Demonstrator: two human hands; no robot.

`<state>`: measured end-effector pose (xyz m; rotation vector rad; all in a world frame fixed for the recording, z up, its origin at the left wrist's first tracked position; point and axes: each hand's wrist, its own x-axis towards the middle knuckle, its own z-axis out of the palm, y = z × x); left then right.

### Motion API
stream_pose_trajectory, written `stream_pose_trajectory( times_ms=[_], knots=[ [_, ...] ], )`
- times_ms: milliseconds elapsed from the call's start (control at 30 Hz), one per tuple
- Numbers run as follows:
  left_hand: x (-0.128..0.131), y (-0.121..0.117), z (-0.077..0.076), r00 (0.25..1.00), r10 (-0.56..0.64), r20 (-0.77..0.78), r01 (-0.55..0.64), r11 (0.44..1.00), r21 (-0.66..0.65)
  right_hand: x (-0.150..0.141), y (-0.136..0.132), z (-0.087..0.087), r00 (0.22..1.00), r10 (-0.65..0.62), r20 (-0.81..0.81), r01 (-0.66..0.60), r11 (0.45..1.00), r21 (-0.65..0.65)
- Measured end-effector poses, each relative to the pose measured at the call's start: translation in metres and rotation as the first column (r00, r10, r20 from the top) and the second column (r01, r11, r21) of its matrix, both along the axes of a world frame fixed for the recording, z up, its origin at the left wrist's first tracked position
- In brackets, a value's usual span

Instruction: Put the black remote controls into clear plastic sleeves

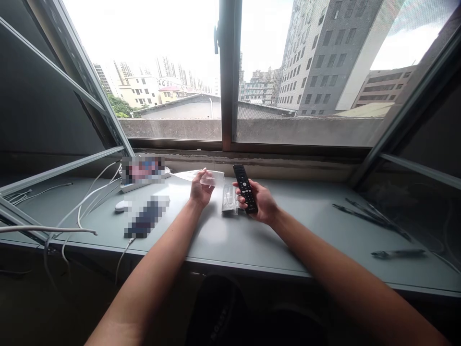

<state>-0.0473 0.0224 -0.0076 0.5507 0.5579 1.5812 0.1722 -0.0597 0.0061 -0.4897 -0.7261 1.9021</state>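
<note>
In my right hand (264,201) is a black remote control (245,190), tilted upright with its buttons facing me. My left hand (201,190) pinches a thin, translucent white sleeve (215,178), which looks like a plastic bag. Between the two hands, a clear plastic packet (229,198) lies on the grey shelf (230,238); its contents are too small to make out, and the remote is just to its right.
A white power strip (144,181) with several cables stands at the back left. Nearer are a white charger-like piece (122,206) and a blurred dark phone-like object (146,218). Dark cables (374,217) lie at the right. The window (228,72) rises behind, between metal rack posts.
</note>
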Motion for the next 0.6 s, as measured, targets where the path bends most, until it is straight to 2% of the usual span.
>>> stream_pose_trajectory(
  times_ms=[167,233,333,467,600],
  knots=[
    [0.0004,-0.0001,0.0002,1.0,0.0,0.003,0.0,1.0,-0.004,-0.0009,0.0013,-0.0015,0.992,-0.113,0.053,0.116,0.992,-0.055],
    [0.0006,-0.0004,0.0006,1.0,0.001,0.005,-0.001,1.0,-0.006,-0.001,0.0023,-0.0018,0.99,-0.116,0.077,0.123,0.988,-0.09],
    [0.0011,-0.0013,0.0017,1.0,-0.001,0.012,0.001,1.0,-0.009,-0.0009,0.0034,-0.0014,0.993,-0.076,0.093,0.088,0.988,-0.13],
    [0.0019,-0.003,0.0033,1.0,-0.004,0.006,0.004,1.0,-0.012,0.0007,0.0038,-0.0009,0.998,-0.035,0.06,0.041,0.994,-0.102],
    [0.0024,-0.0043,0.0042,1.0,-0.003,-0.003,0.003,1.0,-0.013,0.0034,0.0029,-0.0015,0.998,0.06,0.002,-0.059,0.994,-0.094]
  ],
)
